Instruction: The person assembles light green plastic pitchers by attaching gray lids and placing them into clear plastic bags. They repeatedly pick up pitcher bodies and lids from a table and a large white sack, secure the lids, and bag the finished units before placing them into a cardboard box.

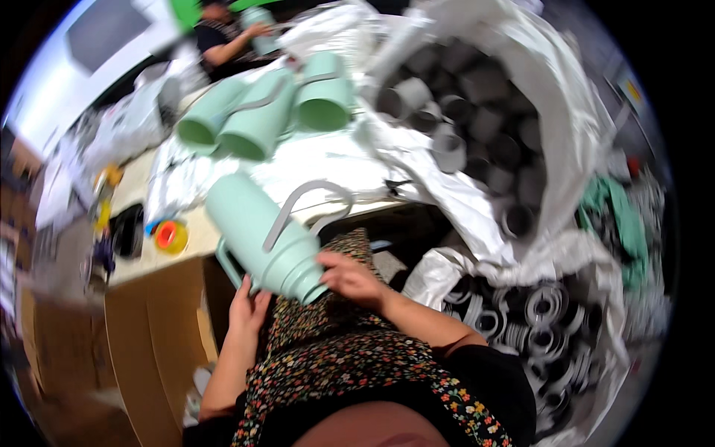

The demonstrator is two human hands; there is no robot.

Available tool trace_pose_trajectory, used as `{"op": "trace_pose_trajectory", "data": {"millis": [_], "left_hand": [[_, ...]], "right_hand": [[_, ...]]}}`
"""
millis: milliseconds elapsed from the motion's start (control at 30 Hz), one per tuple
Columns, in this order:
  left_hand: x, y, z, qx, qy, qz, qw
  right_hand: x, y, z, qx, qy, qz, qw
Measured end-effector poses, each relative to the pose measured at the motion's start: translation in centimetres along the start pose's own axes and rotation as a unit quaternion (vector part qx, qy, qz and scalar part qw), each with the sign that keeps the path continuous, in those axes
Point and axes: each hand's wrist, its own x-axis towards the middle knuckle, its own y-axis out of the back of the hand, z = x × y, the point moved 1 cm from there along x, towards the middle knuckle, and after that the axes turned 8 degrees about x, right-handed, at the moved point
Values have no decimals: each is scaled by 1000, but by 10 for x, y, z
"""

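Observation:
A pale green bottle [262, 235] with a grey loop handle [302, 205] lies tilted across my lap, its base toward the table. My right hand [351, 277] grips its narrow neck end. My left hand [247, 305] supports it from below, fingers against the body near a green side handle. Three more pale green bottles [264, 112] lie on their sides on the white-covered table [328, 160], open ends facing me.
A big white sack [477, 104] of grey caps stands at the right, with another sack [521, 320] of ring-shaped grey parts below it. A cardboard box [149, 335] is at my left. An orange tape roll [170, 235] lies on the table edge. Another person [223, 37] works at the far side.

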Motion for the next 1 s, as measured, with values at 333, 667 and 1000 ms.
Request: {"op": "trace_pose_trajectory", "data": {"millis": [333, 667, 1000], "left_hand": [[-16, 26, -2, 189, -90, 0, 978], [-5, 12, 25, 48, -52, 61, 996], [-52, -36, 54, -49, 31, -41, 997]], "right_hand": [[-16, 215, 9, -370, -97, 325, 865], [-8, 305, 11, -449, -144, 198, 859], [-78, 14, -31, 479, -165, 125, 853]]}}
